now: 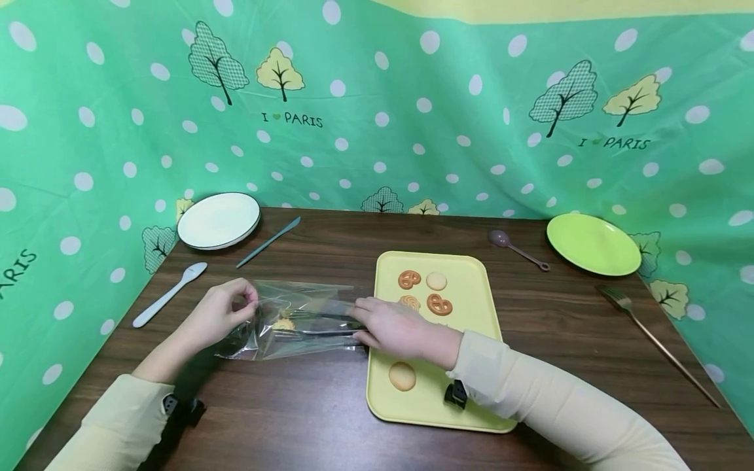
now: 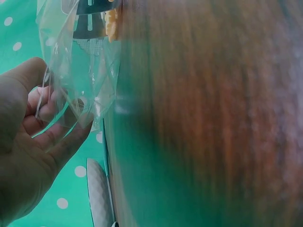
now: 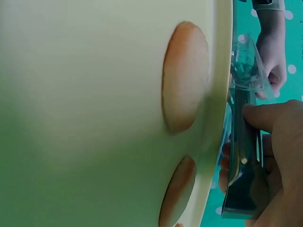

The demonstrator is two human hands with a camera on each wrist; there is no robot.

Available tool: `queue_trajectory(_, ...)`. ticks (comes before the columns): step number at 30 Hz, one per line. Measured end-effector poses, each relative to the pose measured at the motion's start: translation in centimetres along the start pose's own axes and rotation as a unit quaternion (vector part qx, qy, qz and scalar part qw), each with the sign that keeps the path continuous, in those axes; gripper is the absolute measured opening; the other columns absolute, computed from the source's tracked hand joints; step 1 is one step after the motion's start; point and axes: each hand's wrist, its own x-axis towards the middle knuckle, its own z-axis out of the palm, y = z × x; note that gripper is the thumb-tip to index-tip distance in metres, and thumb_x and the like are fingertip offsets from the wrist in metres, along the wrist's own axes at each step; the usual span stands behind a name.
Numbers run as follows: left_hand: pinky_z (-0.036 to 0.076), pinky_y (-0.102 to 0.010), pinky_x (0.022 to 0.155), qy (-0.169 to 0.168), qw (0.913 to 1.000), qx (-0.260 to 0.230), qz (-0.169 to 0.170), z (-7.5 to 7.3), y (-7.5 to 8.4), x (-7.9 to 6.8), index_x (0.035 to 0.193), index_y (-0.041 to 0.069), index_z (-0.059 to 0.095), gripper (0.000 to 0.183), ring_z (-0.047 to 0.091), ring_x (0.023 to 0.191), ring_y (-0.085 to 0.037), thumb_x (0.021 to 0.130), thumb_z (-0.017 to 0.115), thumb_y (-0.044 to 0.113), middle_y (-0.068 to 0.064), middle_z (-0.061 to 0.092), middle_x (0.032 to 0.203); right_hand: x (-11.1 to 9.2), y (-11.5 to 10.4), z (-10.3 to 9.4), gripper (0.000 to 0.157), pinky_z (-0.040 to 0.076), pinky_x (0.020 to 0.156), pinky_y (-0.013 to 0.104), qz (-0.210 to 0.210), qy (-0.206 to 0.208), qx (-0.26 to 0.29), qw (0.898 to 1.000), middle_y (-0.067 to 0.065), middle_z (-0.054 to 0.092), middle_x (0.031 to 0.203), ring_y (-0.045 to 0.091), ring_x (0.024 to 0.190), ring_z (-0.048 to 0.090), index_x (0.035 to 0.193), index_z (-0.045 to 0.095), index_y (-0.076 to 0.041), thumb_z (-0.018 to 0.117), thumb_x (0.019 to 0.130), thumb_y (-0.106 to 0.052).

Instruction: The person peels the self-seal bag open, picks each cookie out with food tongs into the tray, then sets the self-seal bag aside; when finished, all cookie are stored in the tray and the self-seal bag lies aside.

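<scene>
A clear plastic bag [image 1: 321,297] lies sideways left of the yellow tray [image 1: 412,405]. My left hand [image 1: 220,311] pinches the bag's left end between thumb and fingers, as the left wrist view also shows. From the right, my right hand [image 1: 400,330] grips metal tongs [image 3: 246,184] by their handle, with the arms reaching into the bag. At the slotted tong tips [image 2: 90,24], inside the bag, is a small golden cookie [image 2: 111,23]. The right forearm passes over the tray, hiding part of it.
On the tray are round cookies [image 1: 402,377], pretzel-shaped cookies [image 1: 439,304] and a swirled cookie [image 1: 410,302]. To the left are a white plate [image 1: 218,220], a blue knife [image 1: 268,243] and a pale spoon [image 1: 171,294]. A purple spoon [image 1: 518,248], green plate [image 1: 593,244] and fork [image 1: 660,343] lie right.
</scene>
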Motion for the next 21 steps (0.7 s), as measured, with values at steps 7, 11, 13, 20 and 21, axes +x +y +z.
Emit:
queue_trajectory(7, 0.043, -0.021, 0.056, -0.001, 1.0000, -0.006, -0.002, -0.1, 0.0, -0.1, 0.081, 0.018, 0.057, 0.019, 0.052, 0.070, -0.008, 0.083, 0.063, 0.000, 0.005, 0.058, 0.083, -0.2, 0.0, -0.2, 0.036, 0.051, 0.083, 0.032, -0.008, 0.026, 0.011, 1.000, 0.002, 0.059, 0.110, 0.015, 0.099, 0.058, 0.125, 0.058, -0.011, 0.053, 0.096, -0.031)
queue_trajectory(11, 0.042, -0.021, 0.055, 0.001, 1.0000, -0.008, 0.003, 0.0, -0.1, -0.1, 0.081, 0.018, 0.057, 0.019, 0.050, 0.068, -0.007, 0.082, 0.063, 0.000, 0.005, 0.058, 0.082, -0.6, 0.3, -0.7, 0.030, 0.051, 0.081, 0.031, -0.004, 0.048, 0.026, 0.999, -0.001, 0.059, 0.105, 0.014, 0.095, 0.060, 0.121, 0.060, -0.012, 0.054, 0.095, -0.027)
queue_trajectory(13, 0.042, -0.021, 0.055, 0.004, 1.0000, -0.006, 0.006, 0.0, -0.2, -0.1, 0.081, 0.018, 0.057, 0.020, 0.050, 0.068, -0.007, 0.082, 0.064, 0.000, 0.004, 0.058, 0.082, -0.8, 0.5, -0.9, 0.033, 0.051, 0.084, 0.033, 0.002, 0.040, 0.028, 0.999, 0.001, 0.059, 0.111, 0.016, 0.102, 0.060, 0.123, 0.060, -0.012, 0.055, 0.095, -0.028)
queue_trajectory(20, 0.043, -0.021, 0.057, 0.004, 0.9999, -0.012, 0.010, 0.0, -0.1, -0.2, 0.081, 0.018, 0.057, 0.020, 0.053, 0.072, -0.011, 0.080, 0.063, -0.001, -0.003, 0.060, 0.082, -1.3, 0.5, -1.0, 0.049, 0.044, 0.099, 0.036, -0.010, -0.022, 0.045, 0.999, 0.010, 0.053, 0.131, 0.024, 0.121, 0.052, 0.134, 0.051, -0.010, 0.054, 0.094, -0.038)
queue_trajectory(21, 0.043, -0.021, 0.057, 0.003, 0.9999, -0.013, 0.010, 0.0, -0.1, -0.2, 0.081, 0.018, 0.057, 0.020, 0.054, 0.074, -0.011, 0.080, 0.063, -0.001, -0.004, 0.060, 0.082, -1.3, 0.5, -0.9, 0.049, 0.045, 0.099, 0.036, -0.014, -0.025, 0.043, 0.999, 0.009, 0.053, 0.131, 0.023, 0.120, 0.052, 0.134, 0.051, -0.010, 0.054, 0.094, -0.039)
